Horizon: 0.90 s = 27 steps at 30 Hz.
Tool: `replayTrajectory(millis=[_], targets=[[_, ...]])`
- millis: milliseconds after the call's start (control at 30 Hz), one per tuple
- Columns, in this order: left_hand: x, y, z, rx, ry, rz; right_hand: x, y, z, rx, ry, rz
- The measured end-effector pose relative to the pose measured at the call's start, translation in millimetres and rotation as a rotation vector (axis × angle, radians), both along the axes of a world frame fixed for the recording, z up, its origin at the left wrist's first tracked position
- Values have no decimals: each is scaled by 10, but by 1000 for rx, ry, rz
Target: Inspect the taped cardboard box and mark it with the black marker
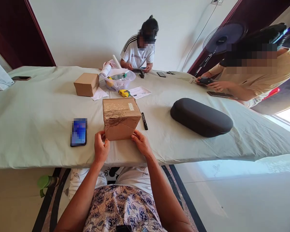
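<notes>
A brown cardboard box (pixel 122 120) with clear tape over its top and a small white printed label sits on the table in front of me. My left hand (pixel 101 148) grips its lower left corner, thumb on the near face and fingers along the side. At the lower right corner my right hand (pixel 141 143) holds it, thumb on the near side and fingers partly hidden. Close to the box's right side lies a black marker (pixel 144 121). A phone (pixel 78 132) with a lit, blurred screen lies left of my left hand.
Behind the box are a yellow tape measure (pixel 124 93), a paper sheet (pixel 141 92), a second cardboard box (pixel 86 84) and a filled plastic basket (pixel 131 77). A dark oblong case (pixel 201 117) lies right. Two people sit at the table (pixel 45 129), far side and right, hands on items.
</notes>
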State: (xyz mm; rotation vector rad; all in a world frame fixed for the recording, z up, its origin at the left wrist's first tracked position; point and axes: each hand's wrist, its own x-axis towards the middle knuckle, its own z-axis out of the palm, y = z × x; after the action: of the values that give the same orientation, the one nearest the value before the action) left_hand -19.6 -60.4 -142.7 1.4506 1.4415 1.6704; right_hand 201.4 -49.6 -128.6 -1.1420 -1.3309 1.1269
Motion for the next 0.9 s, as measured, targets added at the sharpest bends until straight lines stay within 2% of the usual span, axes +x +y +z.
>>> replayTrajectory(millis=[167,333,467,567,667,767,900], targets=[[-54,-5,32,-40,26,-25,26,38,-42,-54,-39,-87],[-160,65,206,-46,31,-57,20,105,169,-10,-2,-195],[-161,197,441,8,11,-43,-53,205,471,107,12,-296],[-115,303,684,138,-16,-65,-118,275,712,231,21,-376],[-65,391,921,266,24,-108,-163,327,884,314,37,-414],[-32,458,1060,345,130,-118,-187,358,943,378,30,-396],[-29,510,1060,356,160,-148,-196,378,889,358,75,-354]])
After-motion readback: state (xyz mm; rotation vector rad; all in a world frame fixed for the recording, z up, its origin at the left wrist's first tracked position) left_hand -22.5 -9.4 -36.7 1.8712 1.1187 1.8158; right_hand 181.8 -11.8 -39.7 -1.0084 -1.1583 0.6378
